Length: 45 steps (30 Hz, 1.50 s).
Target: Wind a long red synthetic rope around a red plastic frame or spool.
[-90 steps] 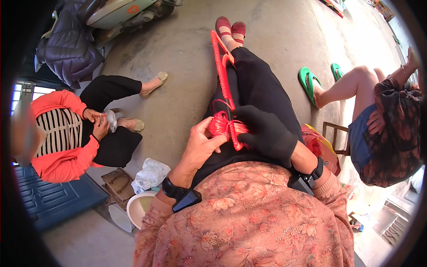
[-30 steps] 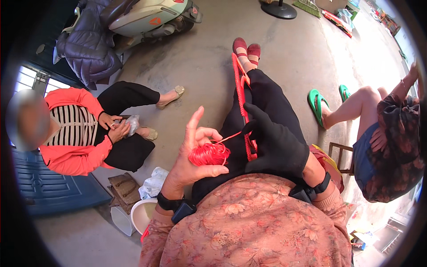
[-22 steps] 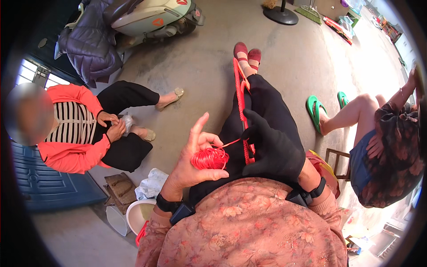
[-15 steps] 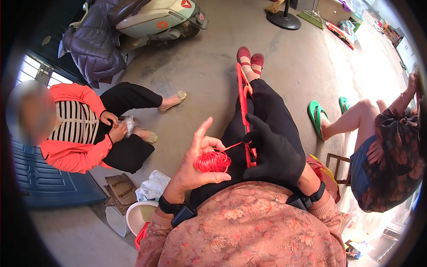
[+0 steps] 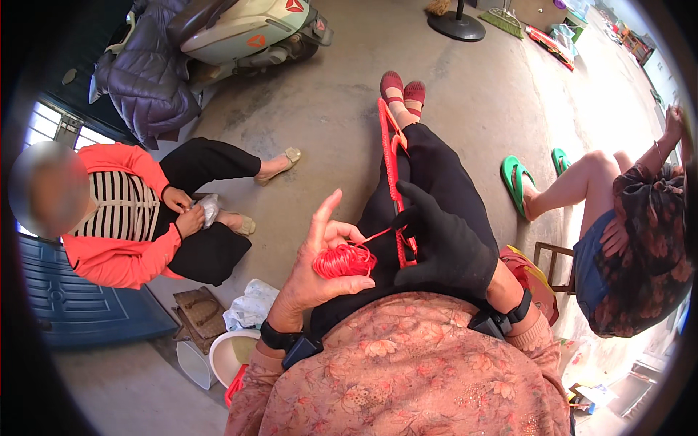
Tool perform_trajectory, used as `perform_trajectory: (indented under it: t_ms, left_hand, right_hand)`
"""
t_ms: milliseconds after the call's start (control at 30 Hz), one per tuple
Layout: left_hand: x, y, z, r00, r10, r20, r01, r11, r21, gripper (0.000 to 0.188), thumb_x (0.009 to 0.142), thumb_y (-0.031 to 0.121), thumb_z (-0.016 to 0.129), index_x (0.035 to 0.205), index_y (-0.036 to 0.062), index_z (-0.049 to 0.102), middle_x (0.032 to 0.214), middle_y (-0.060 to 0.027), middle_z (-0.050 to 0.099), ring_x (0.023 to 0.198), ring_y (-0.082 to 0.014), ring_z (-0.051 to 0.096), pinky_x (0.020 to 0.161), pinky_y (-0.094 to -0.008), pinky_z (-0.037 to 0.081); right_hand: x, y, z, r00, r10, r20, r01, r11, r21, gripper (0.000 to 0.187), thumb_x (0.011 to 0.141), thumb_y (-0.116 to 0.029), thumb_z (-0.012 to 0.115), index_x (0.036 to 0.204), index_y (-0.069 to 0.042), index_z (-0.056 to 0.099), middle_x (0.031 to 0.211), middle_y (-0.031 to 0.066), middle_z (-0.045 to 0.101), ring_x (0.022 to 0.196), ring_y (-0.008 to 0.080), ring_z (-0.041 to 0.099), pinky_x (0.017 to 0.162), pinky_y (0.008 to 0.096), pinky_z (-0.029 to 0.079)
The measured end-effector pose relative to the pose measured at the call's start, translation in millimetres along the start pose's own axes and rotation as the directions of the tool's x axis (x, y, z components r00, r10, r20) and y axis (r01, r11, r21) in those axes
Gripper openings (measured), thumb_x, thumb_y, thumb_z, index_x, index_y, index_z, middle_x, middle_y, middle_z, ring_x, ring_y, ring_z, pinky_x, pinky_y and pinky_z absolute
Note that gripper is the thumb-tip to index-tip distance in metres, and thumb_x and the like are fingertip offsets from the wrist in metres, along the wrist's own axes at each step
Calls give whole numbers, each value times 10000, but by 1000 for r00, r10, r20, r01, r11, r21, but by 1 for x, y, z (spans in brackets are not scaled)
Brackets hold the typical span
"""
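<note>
A bundle of shiny red cord (image 5: 343,262) sits in my bare left hand (image 5: 318,252), held between the thumb and the curled fingers, while the index finger points up. From the bundle a short strand runs across to my right hand (image 5: 449,243), which wears a black glove. Its gloved fingers are around the near end of a long red woven strip (image 5: 389,156), with thumb and index finger apart. The strip lies lengthwise over my black trousers, reaching toward my dark red shoes (image 5: 403,93). Part of the strip's near end is hidden by the glove.
To the left sits a person in a coral jacket (image 5: 120,254), holding something whitish. Another person's bare leg and green flip-flop (image 5: 515,185) are at the right. A scooter (image 5: 247,33) with a dark padded cover stands far left. A white basin (image 5: 227,352) and brown bag (image 5: 200,316) lie near left.
The view has shifted slightly, so the strip and my feet appear a little further left. Both hands keep nearly the same pose, the strand still stretched between them.
</note>
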State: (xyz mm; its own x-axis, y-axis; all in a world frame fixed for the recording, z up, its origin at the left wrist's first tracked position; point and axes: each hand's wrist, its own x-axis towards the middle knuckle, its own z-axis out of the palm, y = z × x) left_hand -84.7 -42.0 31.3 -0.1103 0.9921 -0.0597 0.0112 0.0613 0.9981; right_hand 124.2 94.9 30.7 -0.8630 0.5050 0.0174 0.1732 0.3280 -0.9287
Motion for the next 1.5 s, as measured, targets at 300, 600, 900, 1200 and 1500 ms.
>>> perform_trajectory:
  t_ms: [300,600,900,1200,1500]
  left_hand:
    - [0,10,-6,998,68,-3,-68,988,-139,1214,606,44,881,1524,90,87,1026,-70,570,876,-127,603,787,-264,503]
    - [3,2,-2,999,53,6,-53,999,-10,1151,620,81,877,1506,56,141,1109,-104,576,909,-124,606,847,-265,491]
    - [-1,-25,-3,996,79,-49,-81,996,-46,467,719,-108,677,1155,3,551,1219,-105,535,1121,-172,571,940,-310,484]
    - [17,-26,7,956,257,140,-242,423,874,243,735,-8,665,970,37,626,1076,-111,581,982,-322,591,830,-402,499]
    - [54,-51,32,970,228,88,-235,772,591,253,678,72,686,903,-20,617,896,-174,604,855,-383,603,744,-431,494]
  right_hand:
    - [-4,-2,-5,999,-25,-30,26,999,46,1103,624,-292,877,1491,-117,219,1184,207,580,1085,339,601,908,392,480]
    - [-7,5,2,986,-35,-164,48,996,73,938,666,-238,851,1433,-72,337,1157,182,601,1072,275,610,898,365,489]
    - [-14,33,9,941,338,-16,-250,726,640,231,972,-149,527,1146,-6,579,980,37,610,896,99,582,792,239,481]
    - [-5,55,19,952,299,64,-306,935,182,237,914,-135,605,1124,-23,612,876,24,660,783,147,633,731,287,508]
    - [-2,19,12,984,159,-81,-176,936,-303,542,744,-133,714,1260,-137,547,948,198,656,856,404,635,711,440,522]
